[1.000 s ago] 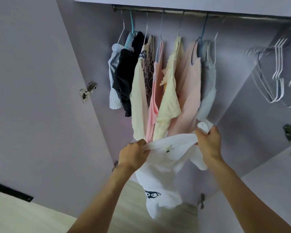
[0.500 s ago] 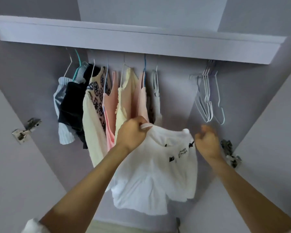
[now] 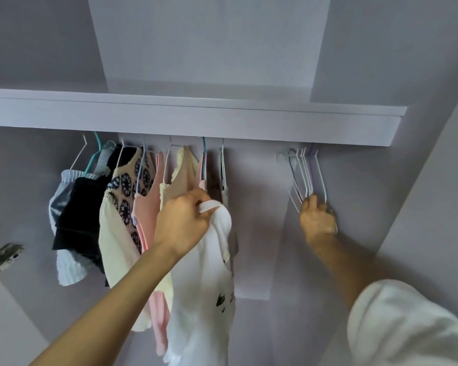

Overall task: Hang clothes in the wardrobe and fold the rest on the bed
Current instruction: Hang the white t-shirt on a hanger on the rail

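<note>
My left fingers (image 3: 196, 204) are curled tight around the collar of the white top (image 3: 209, 273), bunching it so the rest hangs straight down from my left hand (image 3: 181, 225) and stays off the floor. I hold it up in front of the hung clothes (image 3: 132, 207), just beside the last of them, so it is near the spot on the rail where it should go.

My right fingers (image 3: 313, 204) are bent around the bottom of the spare hangers (image 3: 306, 178), at the right end of the rail under the shelf (image 3: 196, 114). They touch the wires, but I cannot tell whether they have closed on one hanger or are only sorting through the bunch. My right hand (image 3: 317, 220) is well apart from the top, which is why the left carries it alone.

The step, as I judge it, is fetching a hanger for this top. The wires sit packed together, so pulling one free without dragging its neighbours may be fiddly. The bed is not in view.
</note>
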Motion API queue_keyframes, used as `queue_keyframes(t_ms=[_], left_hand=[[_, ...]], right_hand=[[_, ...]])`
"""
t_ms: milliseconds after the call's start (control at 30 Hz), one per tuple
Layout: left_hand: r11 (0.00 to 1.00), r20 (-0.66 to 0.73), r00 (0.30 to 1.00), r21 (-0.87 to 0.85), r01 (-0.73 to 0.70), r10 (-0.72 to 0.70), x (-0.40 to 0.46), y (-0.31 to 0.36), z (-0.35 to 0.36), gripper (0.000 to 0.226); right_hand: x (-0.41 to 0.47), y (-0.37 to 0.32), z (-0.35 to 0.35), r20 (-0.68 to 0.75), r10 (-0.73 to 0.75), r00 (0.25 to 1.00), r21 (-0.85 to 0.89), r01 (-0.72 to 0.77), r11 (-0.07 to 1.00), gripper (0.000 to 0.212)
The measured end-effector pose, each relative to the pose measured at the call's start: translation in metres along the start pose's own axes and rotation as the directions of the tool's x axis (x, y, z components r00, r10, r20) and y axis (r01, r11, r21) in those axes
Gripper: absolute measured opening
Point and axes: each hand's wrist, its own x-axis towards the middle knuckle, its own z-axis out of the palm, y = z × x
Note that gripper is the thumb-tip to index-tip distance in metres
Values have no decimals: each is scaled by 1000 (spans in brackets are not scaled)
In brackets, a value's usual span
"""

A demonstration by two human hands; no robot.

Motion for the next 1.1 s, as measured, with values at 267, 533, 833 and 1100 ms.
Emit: queue_keyframes(t_ms=[267,533,833,1100], left_hand=[[999,25,999,25,37,-37,-4,-14,4,2],[1000,62,998,8,27,-27,-16,-12,5,3],[986,126,981,-58,154,-146,-84,-35,8,8],[977,182,964,-51,206,-193,-134,-69,2,12]], right_hand=[[11,-4,-25,-26,80,996,49,-78,996,15],[-8,-23,-46,-140,313,939,376,-242,895,21],[-116,-62,-9,-97,552,828,911,-149,384,60],[-194,-81,18,292,251,923,955,-270,-120,40]])
